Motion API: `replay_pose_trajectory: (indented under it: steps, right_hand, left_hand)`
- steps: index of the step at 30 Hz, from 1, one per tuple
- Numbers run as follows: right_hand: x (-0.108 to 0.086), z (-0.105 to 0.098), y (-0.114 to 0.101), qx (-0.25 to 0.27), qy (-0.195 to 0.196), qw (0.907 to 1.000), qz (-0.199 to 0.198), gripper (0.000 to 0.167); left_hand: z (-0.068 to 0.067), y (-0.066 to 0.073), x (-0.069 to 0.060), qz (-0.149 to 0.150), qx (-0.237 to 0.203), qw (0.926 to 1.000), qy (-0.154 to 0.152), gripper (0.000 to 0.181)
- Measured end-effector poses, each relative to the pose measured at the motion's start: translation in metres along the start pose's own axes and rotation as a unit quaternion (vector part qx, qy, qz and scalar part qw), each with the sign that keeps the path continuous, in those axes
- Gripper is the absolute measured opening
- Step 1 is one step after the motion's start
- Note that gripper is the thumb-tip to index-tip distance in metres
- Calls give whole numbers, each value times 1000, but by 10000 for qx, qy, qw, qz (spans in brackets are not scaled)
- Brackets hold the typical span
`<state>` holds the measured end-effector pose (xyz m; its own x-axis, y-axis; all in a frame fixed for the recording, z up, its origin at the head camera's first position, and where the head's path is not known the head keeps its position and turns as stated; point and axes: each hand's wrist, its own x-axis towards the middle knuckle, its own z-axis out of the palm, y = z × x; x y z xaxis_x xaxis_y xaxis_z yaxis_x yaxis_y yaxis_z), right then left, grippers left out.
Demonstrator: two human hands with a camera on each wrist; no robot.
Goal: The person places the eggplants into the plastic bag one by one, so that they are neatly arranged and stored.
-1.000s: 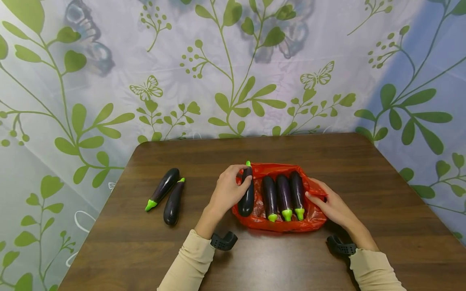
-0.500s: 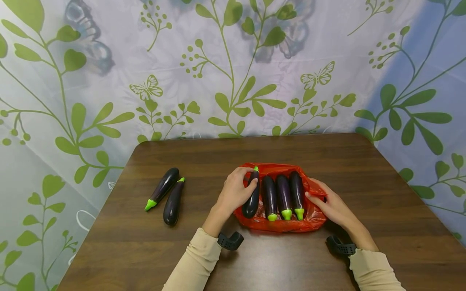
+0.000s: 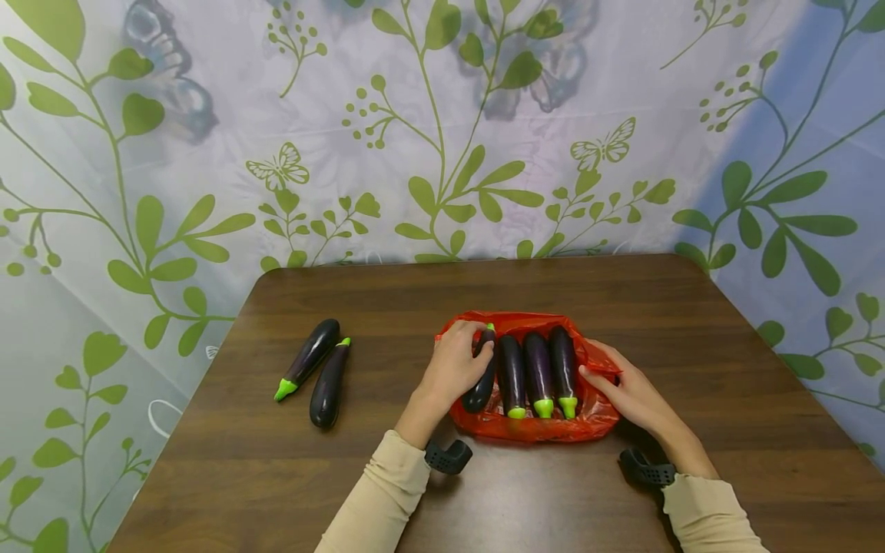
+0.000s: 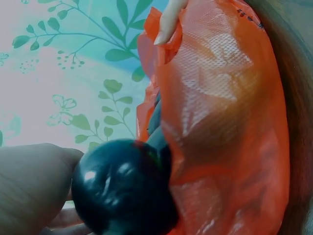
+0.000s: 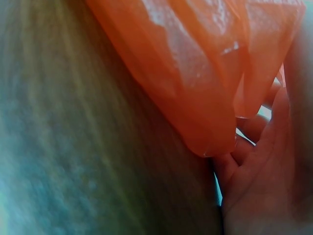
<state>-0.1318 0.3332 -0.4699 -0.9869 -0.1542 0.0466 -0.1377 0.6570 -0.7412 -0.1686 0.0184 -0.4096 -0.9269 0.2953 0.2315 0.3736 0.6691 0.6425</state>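
Note:
A red plastic bag (image 3: 539,432) lies spread on the table with three eggplants side by side in it, the middle one (image 3: 539,370) among them, green ends toward the near edge. My left hand (image 3: 456,367) grips a fourth eggplant (image 3: 479,390) at the bag's left side, its green tip away from me. In the left wrist view, the rounded end of that eggplant (image 4: 122,188) shows beside the left hand (image 4: 34,186) and the bag (image 4: 225,122). My right hand (image 3: 632,390) holds the bag's right edge; the right wrist view shows its palm (image 5: 264,181) beside the red plastic (image 5: 195,98).
Two more eggplants, one upper (image 3: 313,355) and one lower (image 3: 329,385), lie on the left part of the brown wooden table (image 3: 242,461). A leaf-patterned cloth (image 3: 387,153) hangs behind the table's far edge.
My left hand has moved right and slightly down with its eggplant, bringing it farther into the bag, close to the other three. The right hand has stayed in place.

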Motion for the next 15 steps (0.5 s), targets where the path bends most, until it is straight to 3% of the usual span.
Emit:
replay_pose_trajectory:
  steps: [10,15]
  right_hand:
    - [0,1,1,26,-7,10000,-2,69]
    - [0,1,2,36,-13,10000,36,69]
  left_hand:
    - [9,2,0,-167,134,9997,-122,30]
    - [13,2,1,-102,257,9996,-33,27]
